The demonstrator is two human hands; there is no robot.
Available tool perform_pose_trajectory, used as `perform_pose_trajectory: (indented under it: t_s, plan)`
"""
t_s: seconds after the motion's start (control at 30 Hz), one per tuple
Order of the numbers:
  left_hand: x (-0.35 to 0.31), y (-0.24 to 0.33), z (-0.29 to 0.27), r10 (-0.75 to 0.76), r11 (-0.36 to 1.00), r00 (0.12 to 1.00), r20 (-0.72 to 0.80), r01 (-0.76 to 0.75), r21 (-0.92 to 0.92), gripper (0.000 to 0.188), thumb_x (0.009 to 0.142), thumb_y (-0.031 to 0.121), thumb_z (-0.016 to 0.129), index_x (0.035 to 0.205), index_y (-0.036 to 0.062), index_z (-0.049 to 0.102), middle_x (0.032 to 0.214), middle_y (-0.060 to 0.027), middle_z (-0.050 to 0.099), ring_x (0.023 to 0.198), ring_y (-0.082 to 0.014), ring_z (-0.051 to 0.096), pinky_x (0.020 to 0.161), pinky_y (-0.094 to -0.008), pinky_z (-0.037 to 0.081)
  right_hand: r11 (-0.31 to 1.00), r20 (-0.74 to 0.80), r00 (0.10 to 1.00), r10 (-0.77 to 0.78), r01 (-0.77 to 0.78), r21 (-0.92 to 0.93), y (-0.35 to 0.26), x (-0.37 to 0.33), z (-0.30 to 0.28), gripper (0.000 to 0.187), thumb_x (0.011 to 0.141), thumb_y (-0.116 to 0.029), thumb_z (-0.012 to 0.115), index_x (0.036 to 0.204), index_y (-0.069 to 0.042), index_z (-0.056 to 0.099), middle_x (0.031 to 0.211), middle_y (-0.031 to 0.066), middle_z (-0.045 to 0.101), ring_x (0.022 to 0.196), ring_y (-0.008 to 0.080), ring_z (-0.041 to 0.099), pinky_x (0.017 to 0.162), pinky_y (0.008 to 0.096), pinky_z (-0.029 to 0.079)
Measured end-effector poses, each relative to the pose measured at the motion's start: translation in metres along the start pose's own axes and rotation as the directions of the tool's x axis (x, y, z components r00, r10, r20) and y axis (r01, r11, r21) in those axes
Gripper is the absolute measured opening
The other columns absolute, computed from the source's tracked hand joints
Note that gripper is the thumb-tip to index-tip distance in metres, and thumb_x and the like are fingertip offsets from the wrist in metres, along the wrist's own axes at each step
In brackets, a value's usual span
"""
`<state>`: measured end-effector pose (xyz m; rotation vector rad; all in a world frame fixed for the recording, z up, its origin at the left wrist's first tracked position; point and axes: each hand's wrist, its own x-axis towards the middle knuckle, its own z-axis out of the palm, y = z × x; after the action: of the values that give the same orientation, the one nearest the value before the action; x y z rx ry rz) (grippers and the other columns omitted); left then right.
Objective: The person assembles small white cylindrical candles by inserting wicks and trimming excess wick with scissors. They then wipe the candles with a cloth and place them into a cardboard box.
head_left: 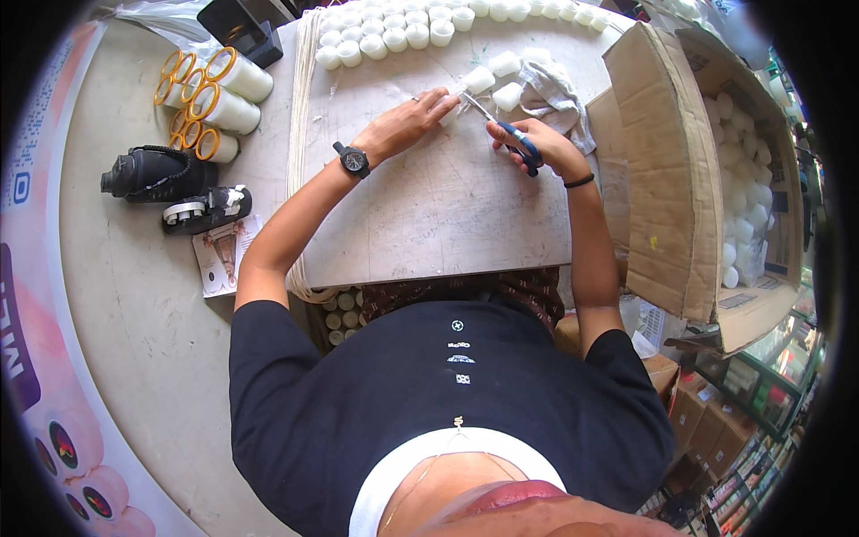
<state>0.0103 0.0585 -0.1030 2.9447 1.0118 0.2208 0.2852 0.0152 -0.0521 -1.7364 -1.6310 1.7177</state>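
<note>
My left hand [407, 127], with a black watch on its wrist, is closed on a small white candle [447, 115] over the worktable. Its fingers hide most of that candle. In my right hand [548, 150] is a pair of scissors [528, 159] with dark blue handles. The blades point up and left, their tips right beside my left fingertips. Whether the blades touch anything there is too small to tell. Just beyond the tips, several loose white candles [504, 64] lie by a crumpled grey-white cloth [559, 94].
Rows of white candles [394, 38] line the table's far side. A bundle of white cord [302, 134] hangs along its left edge. Further left are orange-rimmed jars [234, 112], a black bottle [157, 174] and a tape dispenser [208, 210]. An open cardboard box [667, 170] of candles stands right.
</note>
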Motion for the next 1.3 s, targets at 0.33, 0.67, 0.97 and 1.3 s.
perform_pose_trajectory:
  t_s: [0.33,0.67,0.97,1.3]
  plan:
    - [0.002,-0.001,0.005,0.014,0.999,1.000,-0.020,-0.014,-0.031,0.061,0.096,0.014,0.060,0.151,0.0168,0.034,0.140,-0.0105,0.046,0.116,-0.0286,0.062,0.094,-0.0369,0.058,0.996,0.013,0.996,-0.085,0.085,0.024,-0.009,0.016,-0.006,0.065,0.084,-0.068,0.067,0.092,-0.004,0.073,0.055,-0.0047,0.053,0.043,0.0050,0.050,0.042,0.0201,0.039]
    - [0.011,-0.012,-0.019,-0.037,0.958,0.989,-0.144,-0.006,-0.288,0.061,0.086,0.004,0.069,0.141,0.0100,0.041,0.135,-0.0140,0.048,0.116,-0.0318,0.060,0.099,-0.0368,0.056,0.989,0.016,0.993,-0.117,0.115,0.089,0.004,0.003,-0.009,0.055,0.090,-0.056,0.069,0.095,0.000,0.071,0.053,-0.0042,0.050,0.041,0.0055,0.047,0.038,0.0227,0.035]
    - [0.116,-0.049,-0.020,-0.076,0.989,0.889,-0.451,0.126,0.082,0.053,0.079,0.023,0.077,0.128,0.0259,0.058,0.126,-0.0069,0.057,0.118,-0.0271,0.057,0.103,-0.0411,0.048,0.976,-0.070,0.992,-0.102,0.113,0.187,0.009,-0.045,0.002,0.049,0.088,-0.054,0.072,0.075,-0.007,0.061,0.053,-0.0050,0.048,0.042,0.0041,0.047,0.040,0.0209,0.037]
    - [0.132,-0.037,-0.004,0.017,0.948,0.757,-0.654,0.195,0.251,0.039,0.090,0.029,0.071,0.127,0.0217,0.060,0.130,-0.0092,0.055,0.118,-0.0288,0.058,0.097,-0.0400,0.055,0.969,-0.165,0.984,-0.060,0.097,0.228,0.026,-0.083,-0.003,0.037,0.091,-0.037,0.074,0.100,-0.001,0.071,0.056,-0.0034,0.053,0.043,0.0029,0.044,0.039,0.0219,0.033]
